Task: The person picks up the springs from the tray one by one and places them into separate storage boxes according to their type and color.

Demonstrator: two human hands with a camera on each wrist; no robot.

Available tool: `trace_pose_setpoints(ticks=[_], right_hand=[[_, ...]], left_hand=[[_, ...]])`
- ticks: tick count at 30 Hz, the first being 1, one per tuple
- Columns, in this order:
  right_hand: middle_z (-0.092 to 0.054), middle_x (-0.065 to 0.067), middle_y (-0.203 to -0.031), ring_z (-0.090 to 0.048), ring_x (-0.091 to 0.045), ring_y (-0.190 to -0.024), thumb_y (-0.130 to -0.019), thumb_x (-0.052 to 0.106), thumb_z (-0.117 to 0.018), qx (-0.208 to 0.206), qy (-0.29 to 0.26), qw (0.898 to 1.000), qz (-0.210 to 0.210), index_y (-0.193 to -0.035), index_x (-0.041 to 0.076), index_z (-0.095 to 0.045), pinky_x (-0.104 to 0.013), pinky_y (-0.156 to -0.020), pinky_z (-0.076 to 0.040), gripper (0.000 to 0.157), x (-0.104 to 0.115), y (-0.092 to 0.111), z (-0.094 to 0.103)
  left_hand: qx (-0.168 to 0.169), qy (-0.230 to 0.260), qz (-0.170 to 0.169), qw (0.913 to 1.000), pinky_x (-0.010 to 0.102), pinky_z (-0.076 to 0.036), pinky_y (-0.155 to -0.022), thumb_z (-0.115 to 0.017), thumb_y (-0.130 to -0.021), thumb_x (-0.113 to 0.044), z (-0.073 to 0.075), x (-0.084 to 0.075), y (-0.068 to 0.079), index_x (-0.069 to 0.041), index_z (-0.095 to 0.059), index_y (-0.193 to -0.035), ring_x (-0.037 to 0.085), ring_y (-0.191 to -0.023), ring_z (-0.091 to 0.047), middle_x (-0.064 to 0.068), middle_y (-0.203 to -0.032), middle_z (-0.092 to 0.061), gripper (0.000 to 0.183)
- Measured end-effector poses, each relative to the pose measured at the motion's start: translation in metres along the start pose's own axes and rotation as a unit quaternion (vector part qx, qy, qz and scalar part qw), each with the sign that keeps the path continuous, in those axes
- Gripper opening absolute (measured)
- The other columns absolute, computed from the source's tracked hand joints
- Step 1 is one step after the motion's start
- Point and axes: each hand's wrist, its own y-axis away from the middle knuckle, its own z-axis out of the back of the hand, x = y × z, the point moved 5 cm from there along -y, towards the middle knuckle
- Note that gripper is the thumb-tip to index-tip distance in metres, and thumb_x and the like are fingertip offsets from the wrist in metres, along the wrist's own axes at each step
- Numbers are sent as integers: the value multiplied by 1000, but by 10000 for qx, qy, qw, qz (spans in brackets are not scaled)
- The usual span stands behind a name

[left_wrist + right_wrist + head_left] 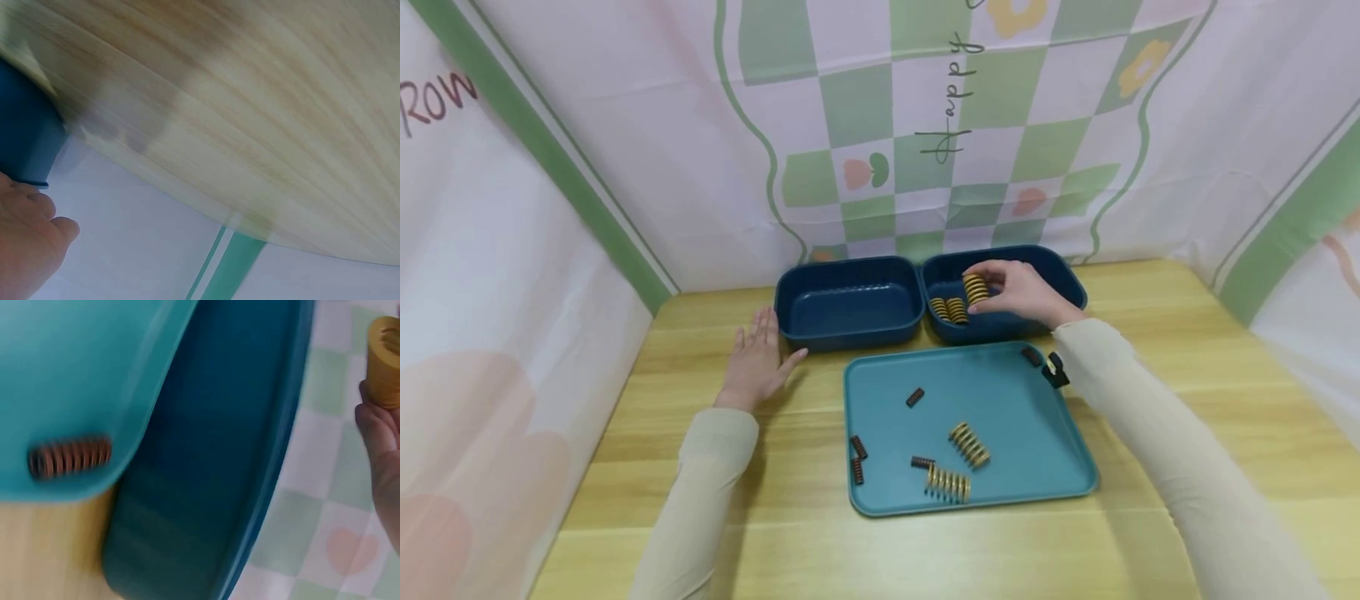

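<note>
Free passage above the tray (1030, 442), 2 blue bins (850, 340) beyond.

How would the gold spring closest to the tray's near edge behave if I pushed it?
The gold spring may roll, since it's round and lies on its side. It'd probably feel stiff, as its coils look thick. The tray has a raised edge that would likely stop it.
</note>
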Motion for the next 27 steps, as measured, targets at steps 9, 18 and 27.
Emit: trace_pose_setpoints(ticks=[9, 18, 27], right_hand=[[-65, -18, -98, -60, -28, -82, -80, 10, -73, 754, 2173, 9732, 35, -121, -7, -58, -43, -73, -49, 46, -32, -27, -23], [-62, -24, -108, -59, -36, -97, -83, 2, -67, 924, 2366, 9671, -132, -120, -9, -58, -47, -82, -49, 39, -36, -34, -33], [-62, -24, -108, -58, -35, -96, -83, 2, -65, 1129, 2663, 9572, -12, -119, -10, -58, -47, -81, -49, 39, -37, -44, -38]], left_hand=[[-61, -28, -43, 10000, 51, -6, -113, -28, -96, -60, -4, 0, -1, 6, 0, -148, 32, -143, -2, 21, -155, -1, 88], [-124, 111, -37, 9999, 51, -6, -113, -30, -97, -58, -3, -2, -2, 6, -1, -148, 32, -143, -3, 21, -155, -3, 87], [-62, 52, 28, 10000, 51, -6, -113, -30, -97, -58, -1, 2, -3, 6, 0, -148, 31, -143, -1, 21, -156, -3, 87]])
